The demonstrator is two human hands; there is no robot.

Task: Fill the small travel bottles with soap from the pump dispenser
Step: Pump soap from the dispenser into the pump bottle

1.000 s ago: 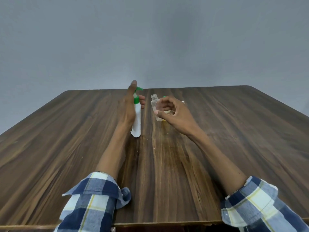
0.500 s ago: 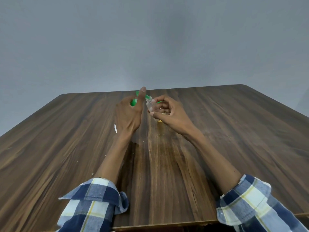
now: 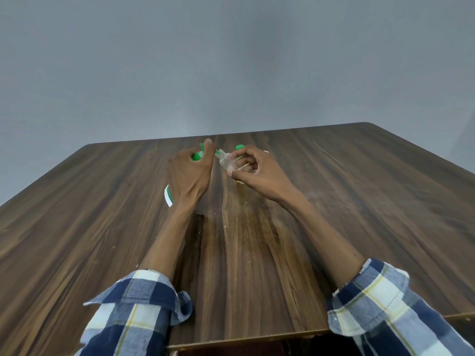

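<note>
The table (image 3: 334, 201) is showing a dark wood-grain top with a soft sheen, streaked and smooth. The travel bottle (image 3: 227, 161) is looking like clear, glossy plastic. The pump dispenser (image 3: 167, 195) is showing smooth white and green plastic. The rolled sleeves (image 3: 133, 312) are looking like soft, matt checked cloth

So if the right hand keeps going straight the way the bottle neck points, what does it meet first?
Probably the green pump head under the left hand: the clear travel bottle held by the right hand tilts its open neck toward it, nearly touching. Depth is unclear.
</note>
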